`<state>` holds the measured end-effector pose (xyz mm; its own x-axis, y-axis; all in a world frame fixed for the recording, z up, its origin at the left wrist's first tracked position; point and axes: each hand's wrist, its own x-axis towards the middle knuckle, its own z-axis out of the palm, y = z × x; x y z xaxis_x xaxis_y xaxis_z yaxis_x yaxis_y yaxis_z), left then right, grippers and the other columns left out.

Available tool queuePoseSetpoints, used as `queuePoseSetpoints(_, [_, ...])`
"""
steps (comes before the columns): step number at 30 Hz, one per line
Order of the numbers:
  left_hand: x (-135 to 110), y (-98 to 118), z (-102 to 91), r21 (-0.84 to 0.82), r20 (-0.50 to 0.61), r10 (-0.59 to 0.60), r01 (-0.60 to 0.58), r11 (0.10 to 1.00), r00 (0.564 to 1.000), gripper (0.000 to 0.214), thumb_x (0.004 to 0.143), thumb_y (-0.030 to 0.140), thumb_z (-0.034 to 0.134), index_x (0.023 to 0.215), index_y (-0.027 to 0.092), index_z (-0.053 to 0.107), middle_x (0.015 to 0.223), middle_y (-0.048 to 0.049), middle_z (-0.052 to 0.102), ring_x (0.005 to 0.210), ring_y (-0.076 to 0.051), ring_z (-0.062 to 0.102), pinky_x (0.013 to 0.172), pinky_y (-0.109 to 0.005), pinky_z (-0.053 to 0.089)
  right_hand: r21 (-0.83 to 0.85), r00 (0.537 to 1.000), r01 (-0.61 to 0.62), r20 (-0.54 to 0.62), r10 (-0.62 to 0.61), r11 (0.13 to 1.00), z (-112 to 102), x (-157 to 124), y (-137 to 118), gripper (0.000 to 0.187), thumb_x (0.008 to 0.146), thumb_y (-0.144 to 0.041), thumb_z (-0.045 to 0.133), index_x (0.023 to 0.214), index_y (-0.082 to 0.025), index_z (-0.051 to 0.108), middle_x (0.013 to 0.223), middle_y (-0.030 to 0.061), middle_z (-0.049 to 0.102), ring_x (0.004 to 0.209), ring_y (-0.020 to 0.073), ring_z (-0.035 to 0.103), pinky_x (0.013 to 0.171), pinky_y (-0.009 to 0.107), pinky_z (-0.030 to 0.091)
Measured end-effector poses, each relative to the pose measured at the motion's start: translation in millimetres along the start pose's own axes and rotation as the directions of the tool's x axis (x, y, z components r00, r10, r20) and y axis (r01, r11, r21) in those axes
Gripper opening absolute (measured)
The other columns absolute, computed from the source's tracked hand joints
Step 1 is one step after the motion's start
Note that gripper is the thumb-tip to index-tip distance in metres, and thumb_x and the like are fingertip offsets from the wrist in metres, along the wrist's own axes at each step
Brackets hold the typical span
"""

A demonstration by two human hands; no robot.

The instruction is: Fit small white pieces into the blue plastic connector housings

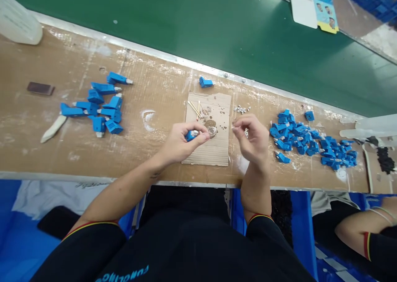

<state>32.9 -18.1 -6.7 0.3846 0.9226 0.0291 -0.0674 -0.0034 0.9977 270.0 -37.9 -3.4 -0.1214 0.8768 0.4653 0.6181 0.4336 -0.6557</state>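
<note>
My left hand [182, 143] is closed around a small blue plastic part [191, 136] with a pale tip, held over the left side of a stained cardboard sheet [206, 156]. Just beyond its fingertips a small round clear dish [212, 131] rests on the cardboard. My right hand [252, 137], by the sheet's right edge, pinches thumb and forefinger together on a small pale piece [233, 125], too tiny to name. Behind that hand lies a scatter of little whitish-grey pieces [242, 109]. Several thin sticks [194, 108], some dark-tipped, lie on the cardboard.
Loose blue parts form a heap [299, 135] on the right and a smaller group [105, 108] on the left. One blue part [205, 82] sits behind the cardboard. A green surface [186, 29] runs along the back. Another person's arm [356, 232] shows at lower right.
</note>
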Motion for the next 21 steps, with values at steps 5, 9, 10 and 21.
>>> queuePoseSetpoints(5, [-0.9, -2.4, 3.1, 0.015, 0.078, -0.020, 0.019, 1.000, 0.997, 0.023, 0.088, 0.039, 0.073, 0.079, 0.018, 0.074, 0.058, 0.0012, 0.060, 0.051, -0.010, 0.050, 0.049, -0.024, 0.040, 0.001, 0.973, 0.205, 0.111, -0.204, 0.979, 20.8, -1.2, -35.3, 0.006, 0.101, -0.019, 0.066, 0.100, -0.025, 0.067, 0.096, 0.0036, 0.076, 0.092, 0.0184, 0.071, 0.073, 0.033, 0.057])
queuePoseSetpoints(9, [-0.8, -2.9, 4.4, -0.110, 0.084, -0.085, 0.094, 0.990, 0.993, 0.029, 0.084, 0.043, 0.080, 0.073, 0.018, 0.069, 0.058, 0.0006, 0.060, 0.048, -0.009, 0.050, 0.045, -0.022, 0.040, -0.041, 0.964, 0.265, -0.009, -0.266, 0.963, 31.8, -2.6, -35.7, 0.012, 0.100, -0.016, 0.069, 0.104, -0.027, 0.071, 0.094, 0.0026, 0.077, 0.087, 0.0188, 0.073, 0.074, 0.036, 0.060])
queuePoseSetpoints(10, [-0.4, -3.0, 5.3, -0.176, 0.091, -0.111, 0.125, 0.976, 0.990, 0.033, 0.082, 0.045, 0.082, 0.072, 0.018, 0.067, 0.058, 0.0008, 0.059, 0.047, -0.009, 0.049, 0.043, -0.022, 0.040, -0.058, 0.954, 0.291, -0.054, -0.294, 0.955, 34.9, -3.3, -34.7, 0.014, 0.099, -0.016, 0.070, 0.107, -0.027, 0.072, 0.095, 0.0027, 0.078, 0.087, 0.0187, 0.073, 0.074, 0.036, 0.061])
queuePoseSetpoints(21, [0.8, -9.8, 5.5, -0.320, 0.114, -0.167, 0.195, 0.927, 0.979, 0.046, 0.077, 0.055, 0.089, 0.073, 0.018, 0.062, 0.050, 0.0054, 0.050, 0.041, -0.008, 0.043, 0.038, -0.019, 0.037, -0.085, 0.930, 0.343, -0.108, -0.351, 0.935, 46.1, -5.8, -28.8, 0.023, 0.098, -0.018, 0.073, 0.116, -0.032, 0.075, 0.096, 0.0011, 0.080, 0.083, 0.0180, 0.072, 0.073, 0.038, 0.059])
